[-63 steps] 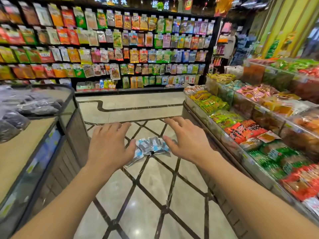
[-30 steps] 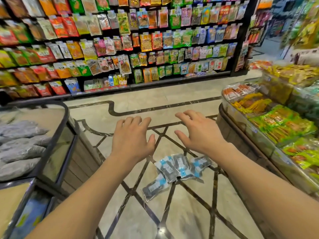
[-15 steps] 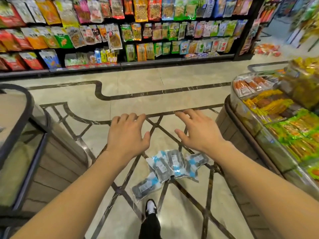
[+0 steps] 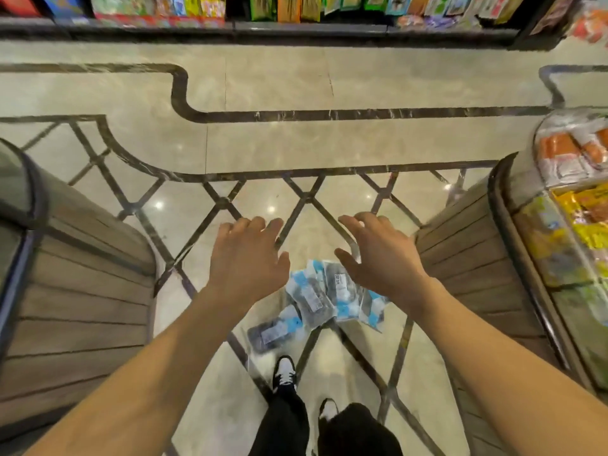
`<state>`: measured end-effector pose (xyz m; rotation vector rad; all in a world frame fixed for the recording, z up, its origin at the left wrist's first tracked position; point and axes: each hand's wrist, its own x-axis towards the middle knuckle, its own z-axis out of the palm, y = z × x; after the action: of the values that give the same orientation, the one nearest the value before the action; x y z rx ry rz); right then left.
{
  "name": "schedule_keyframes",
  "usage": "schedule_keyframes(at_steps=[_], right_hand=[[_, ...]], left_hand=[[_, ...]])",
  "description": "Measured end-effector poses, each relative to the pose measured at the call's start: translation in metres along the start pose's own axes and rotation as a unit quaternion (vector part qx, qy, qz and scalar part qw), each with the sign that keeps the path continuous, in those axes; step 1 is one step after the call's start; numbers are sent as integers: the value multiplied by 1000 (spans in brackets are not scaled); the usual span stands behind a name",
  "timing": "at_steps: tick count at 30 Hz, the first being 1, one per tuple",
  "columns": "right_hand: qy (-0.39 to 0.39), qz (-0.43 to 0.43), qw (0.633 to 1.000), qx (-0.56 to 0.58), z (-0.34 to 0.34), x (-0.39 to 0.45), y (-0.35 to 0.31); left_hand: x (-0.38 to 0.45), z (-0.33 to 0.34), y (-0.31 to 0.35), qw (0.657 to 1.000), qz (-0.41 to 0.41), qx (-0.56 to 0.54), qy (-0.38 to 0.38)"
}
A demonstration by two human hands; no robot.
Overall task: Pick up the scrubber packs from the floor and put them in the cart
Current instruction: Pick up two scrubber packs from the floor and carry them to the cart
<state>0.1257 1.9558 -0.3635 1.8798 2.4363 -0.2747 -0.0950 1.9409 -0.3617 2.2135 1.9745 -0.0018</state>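
Scrubber packs [image 4: 316, 299] on floor, below spread fingers [image 4: 253, 225], untouched.

The scrubber packs [image 4: 314, 299] lie flat on the shiny floor in a small bunch, some on top of others. They are clear bags with dark scrubbers inside and blue and white labels.

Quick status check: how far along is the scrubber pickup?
Done: nothing visible; every scrubber pack in view lies on the floor. In hand: nothing; the left hand and right hand hover open above the pile. Left: grab the packs and load them; no cart is in view.
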Motion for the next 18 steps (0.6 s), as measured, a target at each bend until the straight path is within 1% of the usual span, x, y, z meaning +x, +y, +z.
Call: schedule_keyframes(at_steps=[2,5,8,10,11,15,18], right_hand=[[-7,2,1000,27,21,22,6],[-29,14,997,67,65,52,18],[-63,19,992,104,123,73,28],[-94,32,988,122,166,83,36],[-111,38,985,128,186,85,41],[-158,35,978,133,272,100,62],[-195,28,973,121,341,112,76]], left_hand=[[12,22,-7,1000,-9,4,-26],[27,63,-13,999,-29,-3,-38],[33,117,-20,998,-42,-33,-38],[38,155,-24,997,-31,-50,-53],[40,173,-26,996,-27,-53,-67],[61,242,-31,987,-56,-42,-142],[72,310,-30,985,-57,-51,-153]])
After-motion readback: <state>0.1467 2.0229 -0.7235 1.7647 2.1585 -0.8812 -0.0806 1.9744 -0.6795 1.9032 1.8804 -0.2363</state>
